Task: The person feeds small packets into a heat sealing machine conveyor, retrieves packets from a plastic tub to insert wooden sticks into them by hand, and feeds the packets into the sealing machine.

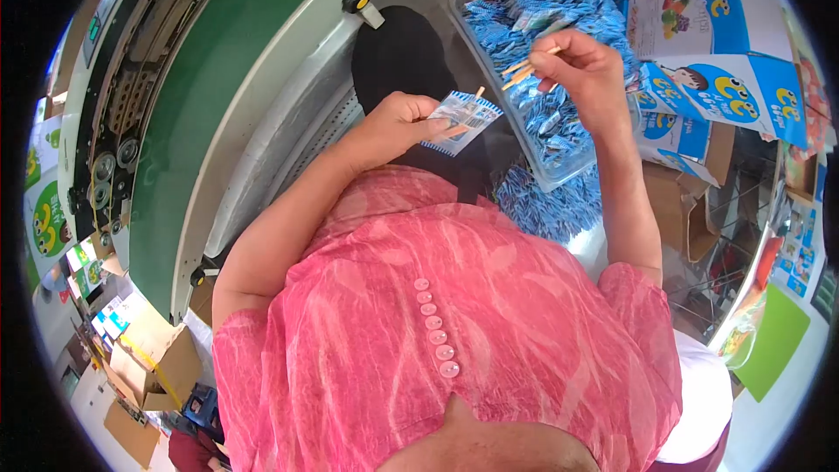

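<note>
My left hand (398,128) pinches a small blue-and-white packet (463,122) by its left side, over my lap. A thin light-coloured stick (480,92) pokes out at the packet's top edge. To the right, my right hand (578,70) is closed round several thin sticks (522,74), their free ends pointing left toward the packet. Below that hand, a clear plastic tub (546,177) is heaped with blue packets (559,0). More blue packets (549,205) lie in a pile just under the tub's near end.
A green conveyor belt (205,79) with a pale metal edge and a black-and-yellow knob (357,0) curves along my left. Printed blue-and-white cartons (725,92) stand at the right beside a brown box (686,218). An open cardboard box (157,358) is at lower left.
</note>
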Available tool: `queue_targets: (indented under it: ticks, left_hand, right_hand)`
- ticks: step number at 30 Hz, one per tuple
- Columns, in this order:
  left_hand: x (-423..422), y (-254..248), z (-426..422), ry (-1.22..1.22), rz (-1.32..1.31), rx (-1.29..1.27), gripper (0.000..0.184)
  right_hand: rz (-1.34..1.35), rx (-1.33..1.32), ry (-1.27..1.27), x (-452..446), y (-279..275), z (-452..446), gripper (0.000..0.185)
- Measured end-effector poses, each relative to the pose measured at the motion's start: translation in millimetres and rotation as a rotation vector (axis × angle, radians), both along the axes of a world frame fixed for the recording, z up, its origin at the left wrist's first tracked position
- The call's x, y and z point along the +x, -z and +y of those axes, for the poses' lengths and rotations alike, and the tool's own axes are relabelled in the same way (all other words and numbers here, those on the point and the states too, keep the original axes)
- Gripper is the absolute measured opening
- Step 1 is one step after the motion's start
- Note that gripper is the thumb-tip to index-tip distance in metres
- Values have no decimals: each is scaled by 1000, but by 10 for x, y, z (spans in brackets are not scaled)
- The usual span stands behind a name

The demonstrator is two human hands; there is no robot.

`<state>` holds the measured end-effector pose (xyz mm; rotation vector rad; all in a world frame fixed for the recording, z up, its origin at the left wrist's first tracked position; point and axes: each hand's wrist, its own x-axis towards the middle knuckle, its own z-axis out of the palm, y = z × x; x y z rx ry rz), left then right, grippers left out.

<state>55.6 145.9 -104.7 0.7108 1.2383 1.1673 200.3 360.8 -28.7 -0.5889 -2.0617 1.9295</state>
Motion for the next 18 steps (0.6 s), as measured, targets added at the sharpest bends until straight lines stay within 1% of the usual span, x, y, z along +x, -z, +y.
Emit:
queue_targets:
  ticks: [1, 2, 5, 6, 9, 11, 13, 15, 18]
  left_hand:
    - [-12, 8, -37, 31, 133, -18, 22]
    - [-24, -17, -74, 25, 134, -28, 22]
    - [-52, -211, -140, 190, 713, -34, 19]
    - [-45, -206, -155, 189, 716, -40, 19]
    - [-5, -136, -206, -202, 239, 76, 15]
    - [-25, -125, -207, -213, 268, 104, 13]
    - [-36, -116, -188, -233, 321, 164, 7]
    - [-16, -152, -177, -243, 300, 161, 8]
    - [30, -214, -164, -262, 260, 152, 9]
  right_hand:
    - [-19, 4, 24, 36, 91, -37, 5]
    - [-37, 9, 48, 73, 182, -80, 5]
    - [-52, -26, 88, 179, 357, -192, 5]
    - [-48, -57, 103, 202, 389, -218, 4]
    - [-24, -110, 137, 238, 350, -267, 4]
    - [10, -138, 169, 228, 238, -253, 5]
    - [40, -167, 133, 172, 90, -243, 5]
    - [95, -234, 69, 124, -32, -252, 6]
    - [83, -219, 2, 55, -104, -236, 7]
